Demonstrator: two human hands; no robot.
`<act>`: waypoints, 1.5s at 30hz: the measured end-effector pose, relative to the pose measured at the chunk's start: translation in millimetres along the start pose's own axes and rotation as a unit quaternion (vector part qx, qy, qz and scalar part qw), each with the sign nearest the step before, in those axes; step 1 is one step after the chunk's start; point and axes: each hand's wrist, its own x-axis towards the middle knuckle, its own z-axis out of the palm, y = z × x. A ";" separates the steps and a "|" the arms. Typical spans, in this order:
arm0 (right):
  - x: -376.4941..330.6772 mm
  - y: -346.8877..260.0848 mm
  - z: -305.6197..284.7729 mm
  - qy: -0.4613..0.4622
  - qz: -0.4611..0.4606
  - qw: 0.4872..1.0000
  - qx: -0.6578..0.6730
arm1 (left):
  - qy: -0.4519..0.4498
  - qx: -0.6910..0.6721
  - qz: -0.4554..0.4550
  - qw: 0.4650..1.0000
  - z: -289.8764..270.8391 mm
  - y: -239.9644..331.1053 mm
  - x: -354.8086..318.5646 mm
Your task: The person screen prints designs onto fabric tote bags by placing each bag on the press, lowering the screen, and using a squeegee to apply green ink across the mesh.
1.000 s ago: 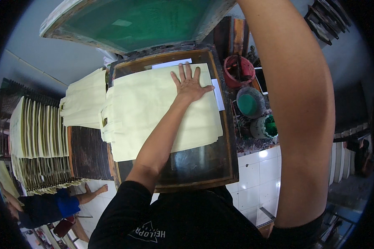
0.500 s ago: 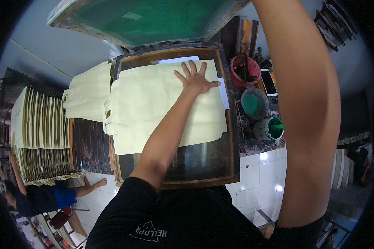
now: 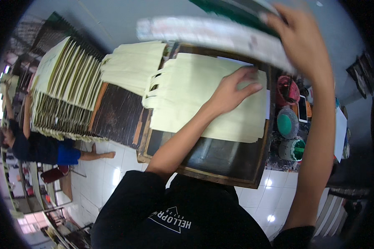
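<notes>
A flat stack of pale yellow bags (image 3: 187,95) with cut-out handles lies on a wood-framed dark glass board (image 3: 220,162). Over its right part is my left hand (image 3: 232,89), fingers bent and thumb apart, holding nothing. I cannot tell whether its fingertips touch the top bag. Up at the right, my right hand (image 3: 301,39) is closed round the end of what looks like a squeegee (image 3: 241,14), dark with a green edge. In front of it, the whitish edge of a screen frame (image 3: 212,35) is tilted up above the board, blurred by motion.
More bags (image 3: 133,64) lie to the left, beside a rack of hanging bags (image 3: 66,79). At right stand a red bucket (image 3: 287,90), a bowl of green ink (image 3: 284,123), a tub (image 3: 292,149) and a phone (image 3: 303,109). Another person (image 3: 41,141) is at far left.
My left hand has gone from lying flat with spread fingers to a bent, looser pose. My right hand has come into view with the squeegee. The screen's green underside no longer shows.
</notes>
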 end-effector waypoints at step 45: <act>20.7 142.2 239.4 -0.234 0.104 0.967 -0.014 | -0.137 -0.409 -0.438 0.789 -83.9 4.0 -187.6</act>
